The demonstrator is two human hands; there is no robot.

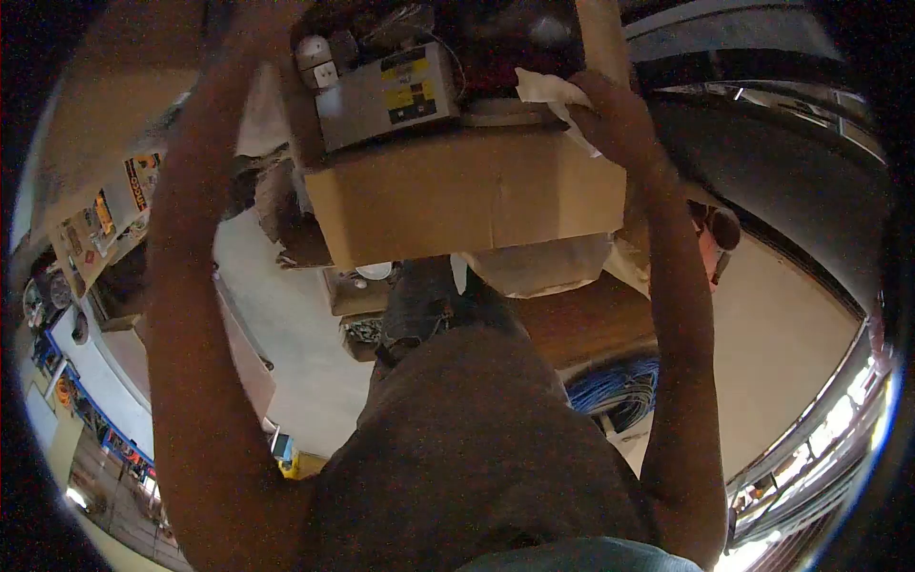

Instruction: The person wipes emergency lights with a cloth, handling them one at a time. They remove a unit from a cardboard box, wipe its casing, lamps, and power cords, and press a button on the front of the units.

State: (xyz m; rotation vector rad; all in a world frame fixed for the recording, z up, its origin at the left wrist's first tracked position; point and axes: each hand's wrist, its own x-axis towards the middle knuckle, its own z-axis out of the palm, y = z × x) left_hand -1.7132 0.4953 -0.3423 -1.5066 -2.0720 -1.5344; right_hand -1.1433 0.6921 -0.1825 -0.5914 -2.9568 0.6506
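"Head view: what worries you most?"

"The open cardboard box (467, 205), high and central. Its near side juts toward the body, and I can't make out what bears it; if weight comes onto that edge, the card could fold or the box tip."

"And inside it?"

"The carton with the yellow-and-black label (348, 114) sits tilted toward the left end. A knock could slide it over the near edge."

"The hands?"

"The left hand (276, 19) is dark and cut off at the top, so I can't tell how its grip stands. The right hand (618, 116) has its grip closed, apparently pinching a white scrap (548, 90) over the box's right end. That scrap looks thin and creased; a snag on the cardboard might tear it."

"Anything smaller?"

"The white plug-like piece (322, 62) beside the carton. It seems loose, and a jolt could drop it out of sight."
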